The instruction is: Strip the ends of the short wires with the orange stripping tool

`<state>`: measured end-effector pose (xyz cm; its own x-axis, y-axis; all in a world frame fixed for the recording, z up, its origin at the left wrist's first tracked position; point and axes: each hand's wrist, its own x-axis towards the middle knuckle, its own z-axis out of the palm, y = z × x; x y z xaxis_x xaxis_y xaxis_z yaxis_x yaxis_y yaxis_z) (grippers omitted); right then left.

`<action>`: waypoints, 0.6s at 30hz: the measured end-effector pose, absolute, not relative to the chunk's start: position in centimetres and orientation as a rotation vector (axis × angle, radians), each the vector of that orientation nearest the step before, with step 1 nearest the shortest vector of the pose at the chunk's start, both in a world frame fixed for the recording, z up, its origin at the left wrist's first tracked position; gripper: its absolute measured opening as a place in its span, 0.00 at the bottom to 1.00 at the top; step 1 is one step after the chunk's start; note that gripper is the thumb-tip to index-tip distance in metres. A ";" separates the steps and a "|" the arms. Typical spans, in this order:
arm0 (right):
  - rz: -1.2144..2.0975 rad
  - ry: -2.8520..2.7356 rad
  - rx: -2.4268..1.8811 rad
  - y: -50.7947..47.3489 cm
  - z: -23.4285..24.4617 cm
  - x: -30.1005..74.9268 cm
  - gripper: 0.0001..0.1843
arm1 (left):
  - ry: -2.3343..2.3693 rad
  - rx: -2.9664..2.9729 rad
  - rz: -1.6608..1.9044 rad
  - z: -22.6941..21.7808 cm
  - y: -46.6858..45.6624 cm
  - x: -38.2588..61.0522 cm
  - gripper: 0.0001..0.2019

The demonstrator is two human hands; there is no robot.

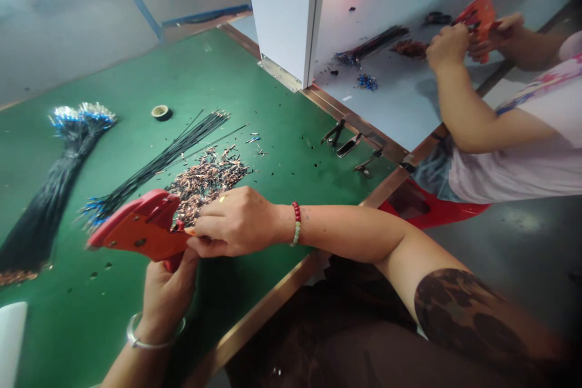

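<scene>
My left hand (166, 288) is wrapped round the handle of an orange-red crimping tool (136, 230), held just above the green table mat (113, 315). My right hand (231, 221) is pinched at the tool's jaw side, fingers closed on something too small to make out. Just behind the tool lies a heap of small copper terminals (207, 176). A loose fan of thin black wires (168, 154) runs from the heap's left toward the far side.
A thick bundle of black wires with blue tips (54, 182) lies at the left. A tape roll (160, 112) sits farther back. Metal clips (350, 145) rest by the table's edge. A co-worker's hands (450, 45) hold another orange tool (477, 15) at the neighbouring grey table, beyond a white post (284, 12).
</scene>
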<state>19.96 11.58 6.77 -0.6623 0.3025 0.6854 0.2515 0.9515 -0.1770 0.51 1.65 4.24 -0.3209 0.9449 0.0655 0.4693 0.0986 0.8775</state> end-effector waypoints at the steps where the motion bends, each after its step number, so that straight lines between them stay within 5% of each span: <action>1: 0.090 -2.332 -0.390 11.6 6.8 20.0 0.25 | 1.847 1.369 1.158 4.2 1.6 0.5 0.31; 18: 0.102 -2.369 -0.396 11.6 7.0 20.0 0.25 | 1.906 1.471 1.104 5.0 1.6 0.8 0.32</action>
